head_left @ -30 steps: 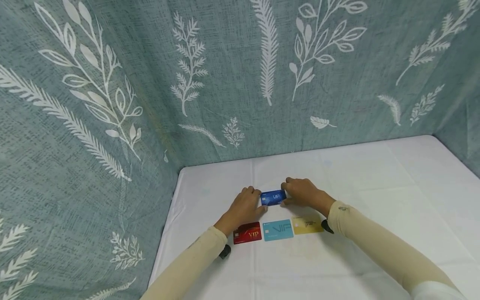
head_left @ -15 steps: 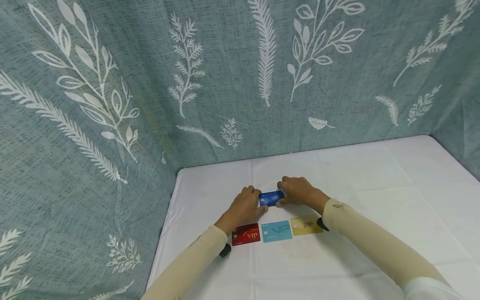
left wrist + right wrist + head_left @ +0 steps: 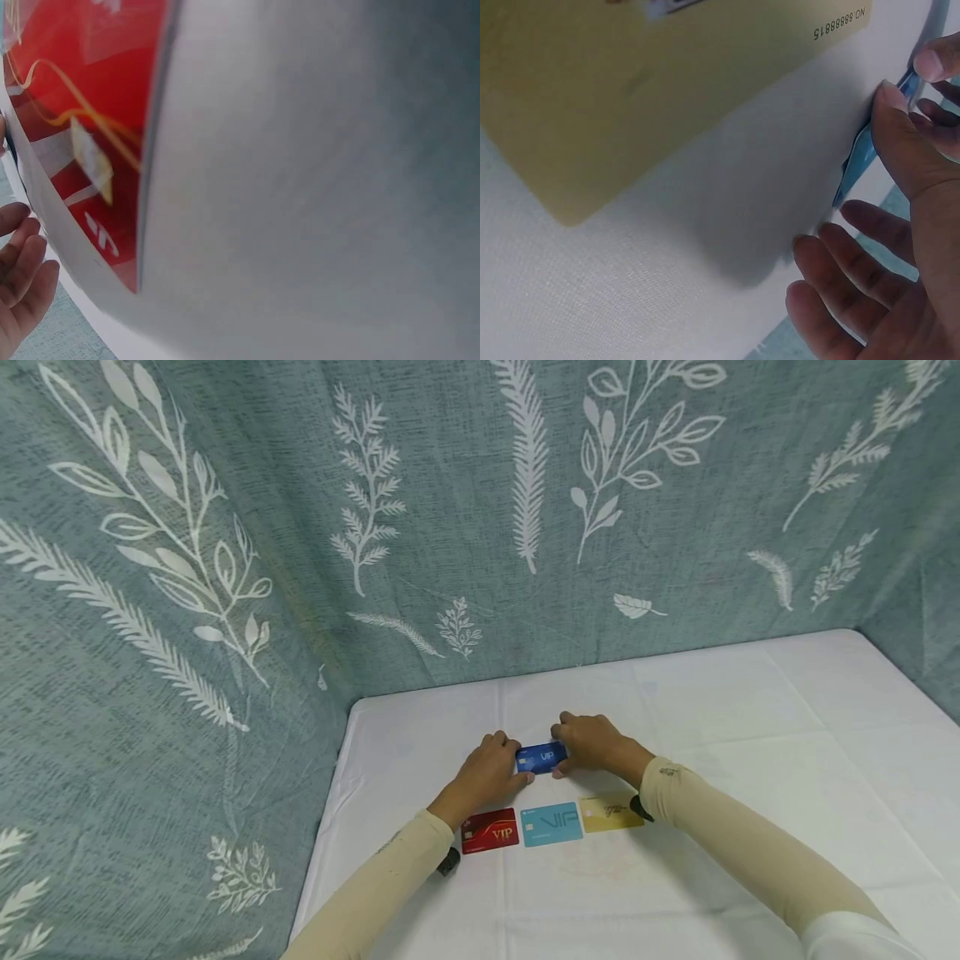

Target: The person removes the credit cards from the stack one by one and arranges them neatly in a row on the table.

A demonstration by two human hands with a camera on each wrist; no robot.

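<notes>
In the head view a blue VIP card (image 3: pixel 536 758) lies between the two hands. At its left end the left hand (image 3: pixel 483 775) holds it, thumb at the near corner and fingers at the far one. The right hand (image 3: pixel 597 743) grips the opposite end in the same manner. In the right wrist view its thumb (image 3: pixel 896 124) touches the card's edge, and the other fingers spread below. A row closer to the person has a red VIP card (image 3: pixel 490 832), a light blue VIP card (image 3: pixel 552 824) and a gold card (image 3: pixel 611 812), partly covered by the right wrist's dark device.
A white cloth (image 3: pixel 720 735) covers the table, with faint creases. Behind and to the left hangs a green-grey curtain (image 3: pixel 450 518) with white leaf prints. Dark devices (image 3: pixel 449 862) sit under both wrists, close to the red and gold cards.
The right hand has edged slightly left along the blue card's end. The left hand keeps its place, and the row of cards stays put. The head view has shifted a little.
</notes>
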